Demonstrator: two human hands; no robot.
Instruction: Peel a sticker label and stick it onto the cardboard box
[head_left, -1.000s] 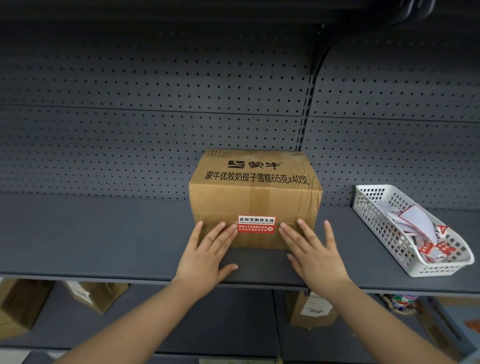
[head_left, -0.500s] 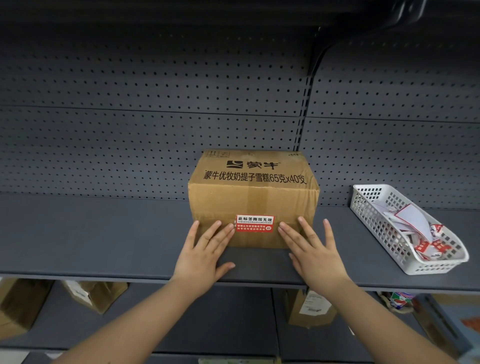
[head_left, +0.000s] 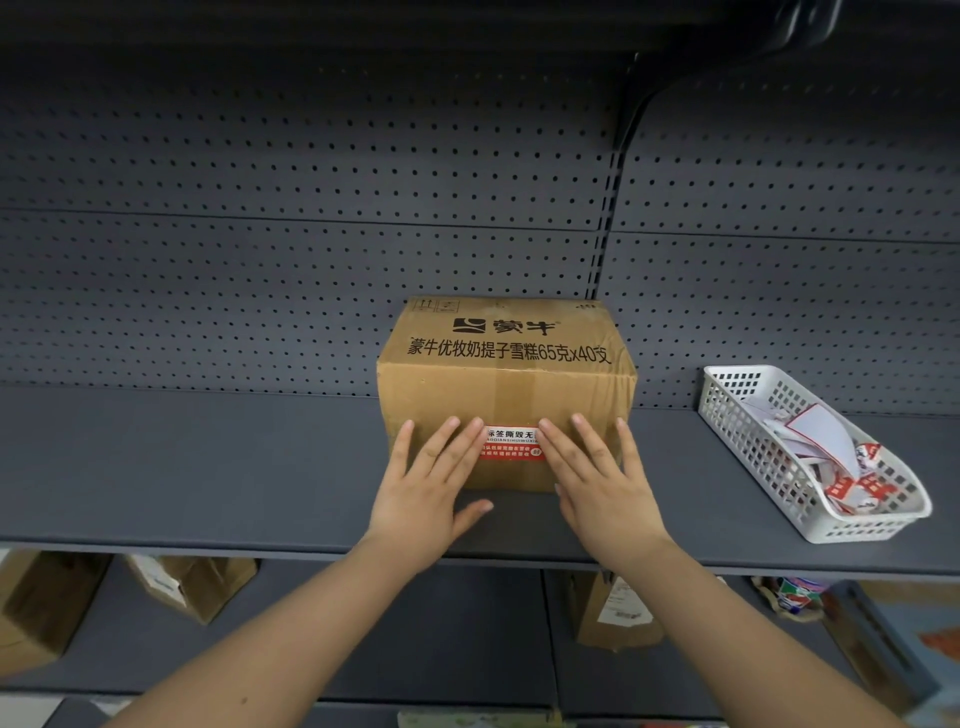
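A brown cardboard box (head_left: 506, 384) with black printed text stands on the grey shelf (head_left: 182, 467). A red and white sticker label (head_left: 510, 443) is stuck low on its front face. My left hand (head_left: 423, 493) lies flat against the front, fingers spread, its fingertips covering the label's left end. My right hand (head_left: 597, 483) presses flat on the other side and covers the label's right end. Neither hand holds anything.
A white plastic basket (head_left: 748, 441) with several peeled backings and red-white labels sits at the right of the shelf. A perforated back panel rises behind the box. Cardboard boxes (head_left: 192, 587) and paper bags (head_left: 618, 608) sit on the shelf below.
Both hands have slid inward along the box front, so that their fingertips now cover the two ends of the label. The box has stayed in place.
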